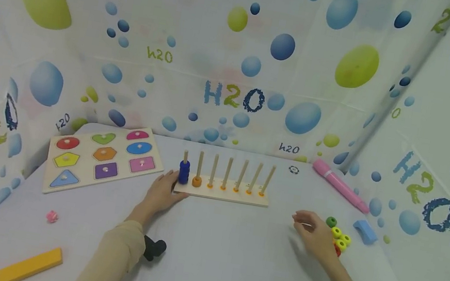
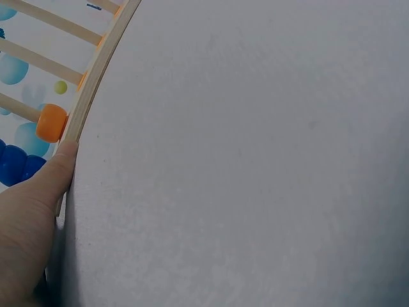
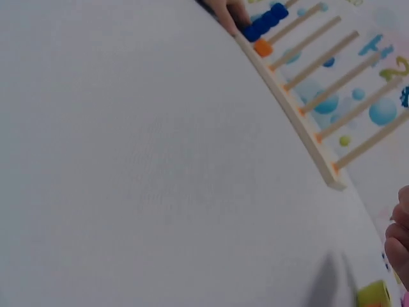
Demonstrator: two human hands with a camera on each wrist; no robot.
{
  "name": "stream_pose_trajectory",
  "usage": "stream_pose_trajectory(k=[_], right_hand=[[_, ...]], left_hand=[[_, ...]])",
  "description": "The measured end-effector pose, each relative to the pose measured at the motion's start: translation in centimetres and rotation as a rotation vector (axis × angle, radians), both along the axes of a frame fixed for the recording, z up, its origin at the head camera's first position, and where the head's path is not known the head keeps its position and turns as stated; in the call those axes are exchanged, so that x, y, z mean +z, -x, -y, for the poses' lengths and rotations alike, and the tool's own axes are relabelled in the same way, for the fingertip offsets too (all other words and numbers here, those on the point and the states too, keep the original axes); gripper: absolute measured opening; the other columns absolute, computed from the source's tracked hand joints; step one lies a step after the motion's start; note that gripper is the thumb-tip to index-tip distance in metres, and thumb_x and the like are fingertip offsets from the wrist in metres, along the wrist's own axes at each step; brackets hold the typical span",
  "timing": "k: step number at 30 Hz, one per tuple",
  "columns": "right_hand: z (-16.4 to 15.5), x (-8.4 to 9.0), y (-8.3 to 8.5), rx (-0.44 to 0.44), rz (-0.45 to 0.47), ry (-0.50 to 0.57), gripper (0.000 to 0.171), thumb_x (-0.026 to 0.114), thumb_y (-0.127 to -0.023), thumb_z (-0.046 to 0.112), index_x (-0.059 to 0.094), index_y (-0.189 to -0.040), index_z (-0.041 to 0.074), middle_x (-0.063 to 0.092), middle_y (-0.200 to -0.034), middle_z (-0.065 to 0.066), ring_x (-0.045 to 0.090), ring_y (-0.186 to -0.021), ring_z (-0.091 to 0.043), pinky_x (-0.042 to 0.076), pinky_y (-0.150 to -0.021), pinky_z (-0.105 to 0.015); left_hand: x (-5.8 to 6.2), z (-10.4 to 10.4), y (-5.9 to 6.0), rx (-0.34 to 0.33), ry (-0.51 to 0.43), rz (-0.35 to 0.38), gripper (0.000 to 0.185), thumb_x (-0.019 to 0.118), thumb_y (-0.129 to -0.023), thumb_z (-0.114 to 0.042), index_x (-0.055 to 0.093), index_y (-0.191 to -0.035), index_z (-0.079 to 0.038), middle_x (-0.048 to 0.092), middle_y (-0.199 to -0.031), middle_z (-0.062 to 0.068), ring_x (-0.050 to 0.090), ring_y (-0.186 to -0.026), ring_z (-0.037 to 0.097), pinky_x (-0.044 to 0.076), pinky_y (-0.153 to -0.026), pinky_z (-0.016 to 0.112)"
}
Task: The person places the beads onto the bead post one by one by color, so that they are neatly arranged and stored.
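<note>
The peg board point(image 1: 220, 195) stood mid-bench toward the far edge, the left hand point(image 1: 160, 194) gripping its left end, thumb at the front. The right hand point(image 1: 314, 233) hovered toward the right edge with bent fingers; I could not tell whether its grip pinched anything. Brushing the loose beads point(image 1: 339, 242) might have rolled them edgeward, though a blue block point(image 1: 365, 232) partly stood between. Bare bench point(image 1: 234, 250) gave room between the hands.

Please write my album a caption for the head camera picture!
A left hand holds the peg board while the right hand hovers near colorful beads.
</note>
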State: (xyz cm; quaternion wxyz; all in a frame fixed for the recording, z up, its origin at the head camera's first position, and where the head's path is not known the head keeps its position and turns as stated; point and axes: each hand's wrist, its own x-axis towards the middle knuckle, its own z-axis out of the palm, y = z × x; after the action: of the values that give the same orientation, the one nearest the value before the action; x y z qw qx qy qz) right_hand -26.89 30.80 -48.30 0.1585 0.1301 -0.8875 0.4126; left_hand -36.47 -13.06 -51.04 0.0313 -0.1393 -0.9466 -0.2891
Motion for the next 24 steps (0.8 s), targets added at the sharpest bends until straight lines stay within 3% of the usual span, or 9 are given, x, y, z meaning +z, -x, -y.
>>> stream_pose_trajectory(k=[6,10,19,24], right_hand=[[-2.8,-1.1,-2.5,-0.103,-0.008,-0.121,0.026,0.066,-0.087,0.004,0.060,-0.112,0.002,0.068,-0.101,-0.009,0.065,-0.091,-0.023,0.051,-0.072,-0.012],[-3.9,-1.8,-3.4,-0.118,-0.064,-0.189,0.027,0.072,-0.081,0.003,0.062,-0.107,0.002,0.069,-0.097,-0.008,0.066,-0.084,-0.022,0.052,-0.070,-0.013],[-4.4,-2.2,-3.9,-0.056,-0.208,-0.387,0.038,0.081,-0.066,-0.005,0.065,-0.099,0.004,0.068,-0.089,-0.001,0.064,-0.077,-0.014,0.056,-0.065,-0.024],[-3.9,-1.8,-3.6,-0.063,-0.164,-0.422,0.034,0.081,-0.069,-0.002,0.065,-0.098,0.005,0.067,-0.089,-0.001,0.063,-0.080,-0.015,0.057,-0.068,-0.029]], left_hand=[[0.0,0.0,0.1,0.008,0.000,0.010,0.081,0.068,-0.086,-0.039,0.032,-0.143,0.006,0.034,-0.146,0.024,0.023,-0.138,0.036,0.011,-0.115,0.048],[-0.2,0.0,0.1,0.007,-0.002,0.007,0.081,0.068,-0.086,-0.039,0.032,-0.143,0.005,0.035,-0.146,0.024,0.023,-0.138,0.036,0.011,-0.115,0.048],[-0.1,0.0,0.0,0.015,-0.022,0.019,0.081,0.067,-0.086,-0.040,0.031,-0.144,0.005,0.033,-0.146,0.023,0.022,-0.139,0.035,0.010,-0.115,0.046],[0.0,-0.1,-0.1,0.017,-0.022,0.025,0.081,0.067,-0.086,-0.039,0.031,-0.144,0.004,0.034,-0.146,0.023,0.022,-0.139,0.035,0.010,-0.115,0.046]])
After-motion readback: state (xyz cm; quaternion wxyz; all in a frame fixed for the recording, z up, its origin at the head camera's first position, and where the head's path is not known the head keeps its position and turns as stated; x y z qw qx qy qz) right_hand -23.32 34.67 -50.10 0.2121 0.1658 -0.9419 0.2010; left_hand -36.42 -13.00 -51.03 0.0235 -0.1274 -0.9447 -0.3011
